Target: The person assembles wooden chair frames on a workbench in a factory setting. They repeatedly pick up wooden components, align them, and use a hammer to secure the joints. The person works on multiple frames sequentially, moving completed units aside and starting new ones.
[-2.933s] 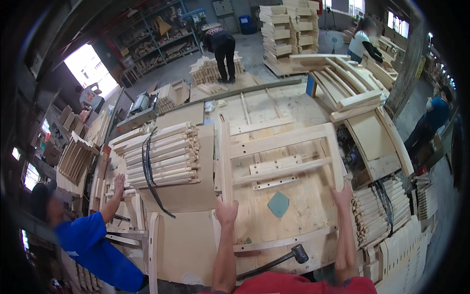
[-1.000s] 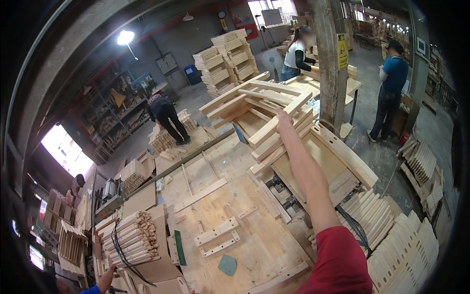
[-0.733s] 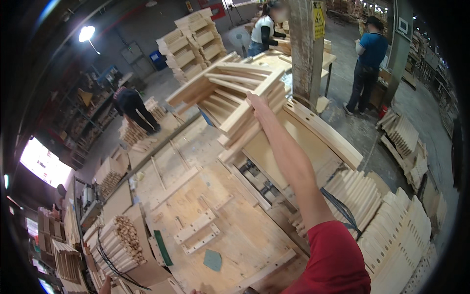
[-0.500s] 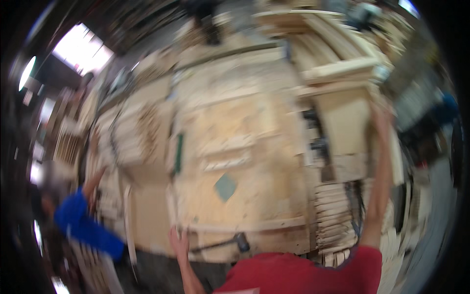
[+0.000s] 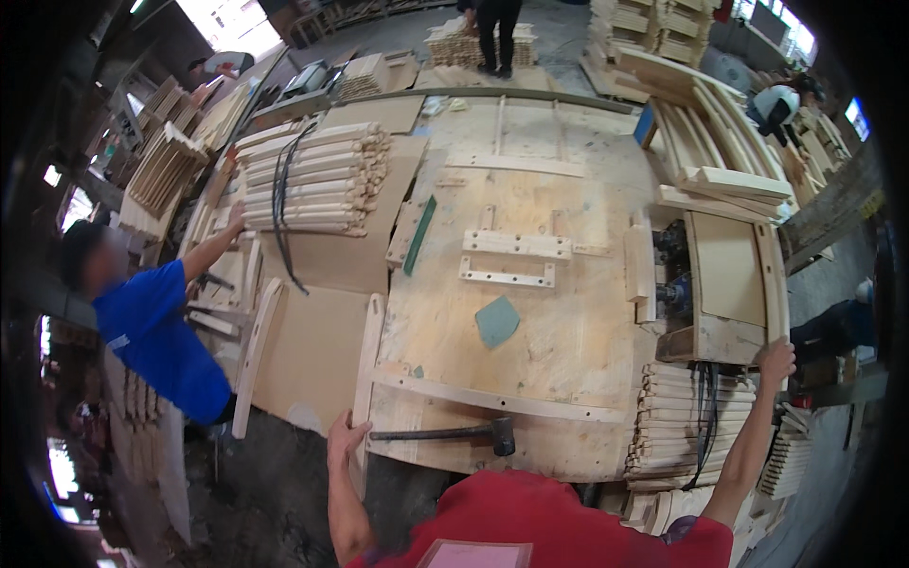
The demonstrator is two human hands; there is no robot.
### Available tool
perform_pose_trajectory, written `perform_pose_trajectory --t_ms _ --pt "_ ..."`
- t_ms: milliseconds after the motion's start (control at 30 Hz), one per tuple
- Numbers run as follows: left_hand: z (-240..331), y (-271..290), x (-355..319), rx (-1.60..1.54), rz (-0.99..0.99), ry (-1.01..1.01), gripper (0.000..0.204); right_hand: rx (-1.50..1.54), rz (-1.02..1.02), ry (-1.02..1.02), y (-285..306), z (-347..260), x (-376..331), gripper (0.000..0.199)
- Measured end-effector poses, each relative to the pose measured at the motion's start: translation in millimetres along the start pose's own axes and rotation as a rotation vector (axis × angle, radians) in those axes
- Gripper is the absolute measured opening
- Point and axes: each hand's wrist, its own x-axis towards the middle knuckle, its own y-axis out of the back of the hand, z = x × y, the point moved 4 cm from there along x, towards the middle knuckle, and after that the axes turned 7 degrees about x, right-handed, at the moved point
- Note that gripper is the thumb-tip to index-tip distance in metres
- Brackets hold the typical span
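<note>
My left hand [image 5: 346, 441] is closed at the near part of a pale wooden rail [image 5: 370, 355], which lies along the right side of a brown cardboard sheet [image 5: 312, 346]. Just right of that hand, a black-headed mallet [image 5: 503, 436] lies on the plywood bench [image 5: 559, 355]. My right hand [image 5: 778, 362] reaches out to the right, its fingers wrapped round the near end of another wooden rail [image 5: 775, 279] beside a board-topped box [image 5: 729, 275]. A long drilled strip [image 5: 492, 398] lies across the bench's near side, with a green scrap [image 5: 497, 322] and a small wooden jig [image 5: 516, 248] beyond.
Bundled spindles [image 5: 317, 180] lie at the far left, and more stacked spindles [image 5: 672, 426] at the near right. A person in blue [image 5: 161, 331] works on the left, one arm toward the bundle. Wooden frames [image 5: 720, 142] are piled at the far right.
My right hand has come nearer, from the far part of the box's right side to the rail's near end. My left hand stays by its rail. The view has shifted and sharpened.
</note>
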Motion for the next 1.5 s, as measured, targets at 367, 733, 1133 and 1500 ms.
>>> perform_pose_trajectory --t_ms 367,733,1133,1500 --pt "-36.8 -1.2 12.5 -0.286 0.039 -0.094 0.027 0.627 0.046 -0.030 32.7 -20.1 -133.2 0.039" --pt "-36.9 -17.1 34.9 -0.252 -0.009 -0.149 0.033 1.390 -0.606 -0.147 29.7 -215.5 -297.9 0.052" --pt "36.2 11.9 38.0 -0.480 -0.110 -0.328 0.055 0.725 -0.359 0.043 5.5 -285.3 -268.4 0.051" --pt "262.2 -29.8 226.8 0.100 0.191 -0.351 0.052 0.794 -0.268 0.151 5.6 -308.6 -276.5 0.049"
